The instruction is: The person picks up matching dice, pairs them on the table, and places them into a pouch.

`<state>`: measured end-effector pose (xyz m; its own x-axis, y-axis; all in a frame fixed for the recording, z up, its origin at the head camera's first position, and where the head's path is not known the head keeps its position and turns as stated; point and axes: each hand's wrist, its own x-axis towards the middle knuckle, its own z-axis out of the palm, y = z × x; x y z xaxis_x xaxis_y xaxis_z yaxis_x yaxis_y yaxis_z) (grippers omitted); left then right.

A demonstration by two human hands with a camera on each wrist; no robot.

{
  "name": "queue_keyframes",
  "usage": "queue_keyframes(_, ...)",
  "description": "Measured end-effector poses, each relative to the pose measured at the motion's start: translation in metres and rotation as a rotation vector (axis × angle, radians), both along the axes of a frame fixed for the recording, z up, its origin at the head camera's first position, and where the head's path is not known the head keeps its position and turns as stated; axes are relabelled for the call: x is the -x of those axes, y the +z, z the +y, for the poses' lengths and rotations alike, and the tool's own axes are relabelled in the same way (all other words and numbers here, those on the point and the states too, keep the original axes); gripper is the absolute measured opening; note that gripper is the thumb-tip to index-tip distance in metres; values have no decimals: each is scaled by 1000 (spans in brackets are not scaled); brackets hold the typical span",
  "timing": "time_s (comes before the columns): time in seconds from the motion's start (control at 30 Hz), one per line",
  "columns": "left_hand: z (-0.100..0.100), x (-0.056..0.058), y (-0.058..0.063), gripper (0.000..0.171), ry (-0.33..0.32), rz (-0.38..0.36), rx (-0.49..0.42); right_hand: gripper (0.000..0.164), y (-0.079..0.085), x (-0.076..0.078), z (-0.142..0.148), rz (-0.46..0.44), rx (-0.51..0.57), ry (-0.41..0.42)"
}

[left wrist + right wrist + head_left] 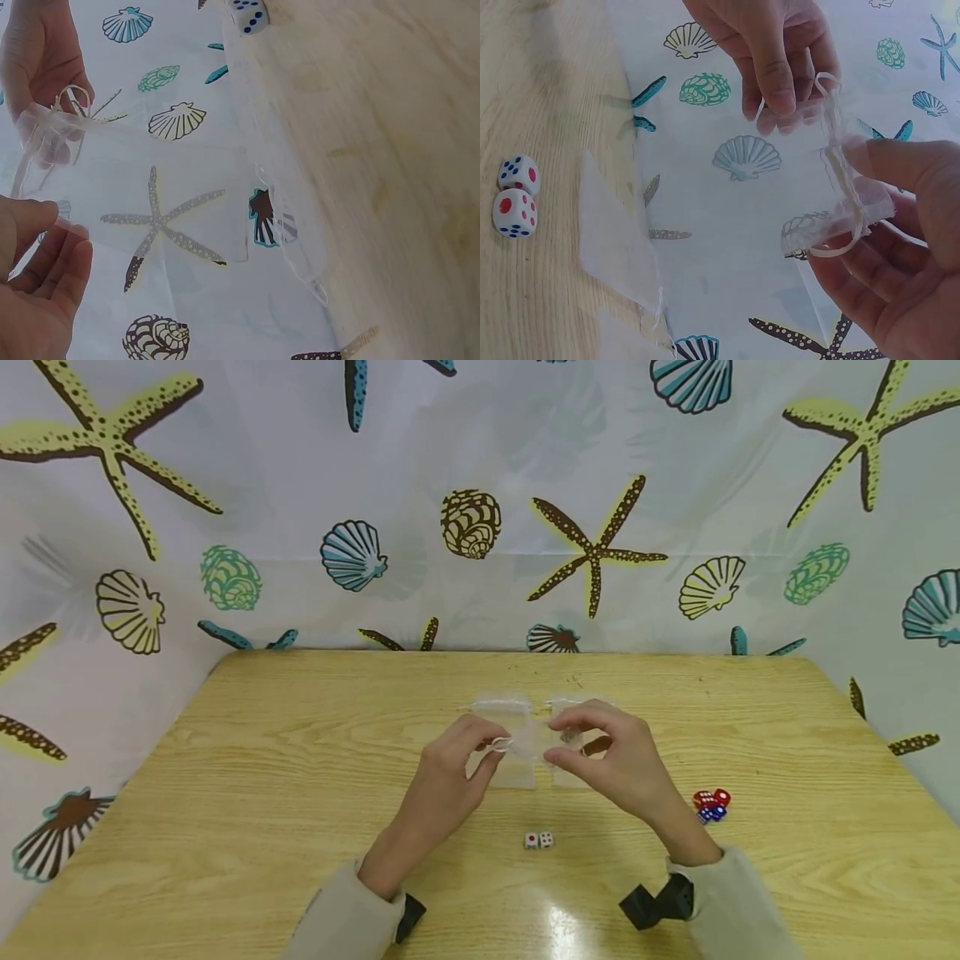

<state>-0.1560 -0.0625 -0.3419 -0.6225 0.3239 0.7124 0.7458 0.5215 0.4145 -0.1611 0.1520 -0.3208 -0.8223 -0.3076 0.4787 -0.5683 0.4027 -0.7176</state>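
Nearest the person, two white dice (532, 841) sit side by side on the wooden table (300, 760), below the hands; a dropped wrist or trailing sleeve could knock them apart. Off to the right, red dice (722, 797) and blue dice (717, 812) cluster near the right forearm; an elbow swung outward might scatter those. Next out, the sheer drawstring pouch (187, 172), held up off the table between both hands. Left hand (456, 764) pinches its edge between thumb and fingers; right hand (611, 756) grips the hem, thumb in front, fingers curled behind. Whether the mouth is parted cannot be told. Likely trouble: thin, slippery fabric creeping from a light pinch, or the white cord (843, 251), looping loose by the fingers, snagging and drawing the neck tight if pulled. Uneven tugging could also skew the hem. Just beyond, a left flat pouch (516, 777) and a right flat pouch (567, 779) lie on the wood, light enough that a brushing knuckle may drag them. Farthest, the shell-print cloth (420, 460), apparently out of harm's way.
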Motion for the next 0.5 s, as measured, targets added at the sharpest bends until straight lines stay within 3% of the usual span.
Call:
queue_keyframes(0.17, -1, -1, 0, 25, 41, 7, 4, 30, -3, 0, -4, 33, -19, -51)
queue_keyframes(0.33, 3, -7, 5, 18, 38, 136, 46, 31, -5, -3, -11, 126, -85, -74)
queue_keyframes(0.43, 8, -10, 7, 30, 45, 204, 111, 29, -6, -5, -15, 181, -112, -74)
queue_keyframes(0.5, 11, -11, 6, 30, 58, 209, 146, 27, -7, -7, -18, 213, -114, -74)
